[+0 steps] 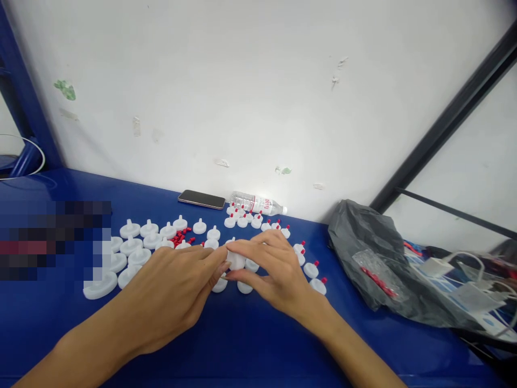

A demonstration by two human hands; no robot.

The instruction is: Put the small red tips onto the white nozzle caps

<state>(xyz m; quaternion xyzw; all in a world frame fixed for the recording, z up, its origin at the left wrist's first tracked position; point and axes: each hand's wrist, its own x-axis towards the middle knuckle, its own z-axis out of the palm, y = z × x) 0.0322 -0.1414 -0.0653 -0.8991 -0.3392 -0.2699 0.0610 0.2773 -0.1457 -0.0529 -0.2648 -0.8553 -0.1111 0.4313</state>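
Observation:
My right hand (278, 269) grips a round white cap (236, 260) between thumb and fingers, at the middle of the view. My left hand (181, 280) meets it there, its thumb and forefinger pinched together at the cap's left edge; whatever lies between those fingertips is hidden. Around my hands, several white caps with nozzles (130, 246) stand to the left. Small red tips (177, 237) lie loose in a pile among them. Behind and to the right are white caps with red tips fitted (311, 269).
Against the white wall lie a dark phone (201, 199) and a clear plastic bottle (258, 203) on the blue table (226, 345). At the right, a black plastic bag (359, 242) carries a clear bag of red pieces (379, 280), near white chargers and cables (437, 267).

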